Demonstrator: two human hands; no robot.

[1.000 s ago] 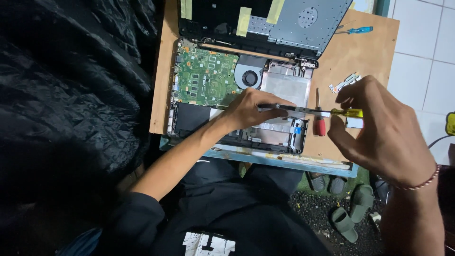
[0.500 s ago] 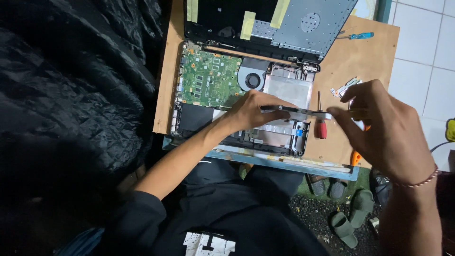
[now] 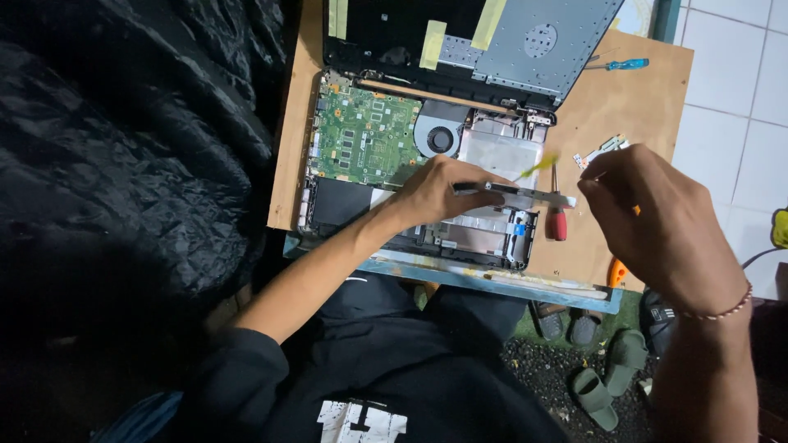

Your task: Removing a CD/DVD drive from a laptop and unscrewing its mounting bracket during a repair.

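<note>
We are gripping a flat, grey metal drive caddy (image 3: 515, 194) in our left hand (image 3: 435, 190), fingers curled closed around its near end, and we are holding it level just above the opened laptop base (image 3: 410, 184). Our right hand (image 3: 657, 221) is hovering at the caddy's far end with the fingers bunched together; a blurred yellow screwdriver tip (image 3: 538, 165) is showing just left of those fingers, but we cannot tell whether the hand is actually clamping it, since the handle is hidden behind the hand. A beaded bracelet (image 3: 722, 310) is circling our right wrist.

Under the caddy, a red-handled screwdriver (image 3: 557, 215) is lying on the wooden board (image 3: 632, 107), just beside the laptop's right edge. Inside the base, the green motherboard (image 3: 365, 141) is sitting at the upper left, with the round black fan (image 3: 439, 139) next to it and a silver foil patch (image 3: 501, 152) to the right. The removed grey bottom cover (image 3: 533, 41), with strips of yellowish tape, is leaning at the far edge of the board. A blue-handled screwdriver (image 3: 625, 64) is lying near the board's far right corner, well apart from our hands, and a small metal bracket (image 3: 603, 150) is resting just above our right hand. Green sandals (image 3: 607, 381) are lying on the floor below the board.
</note>
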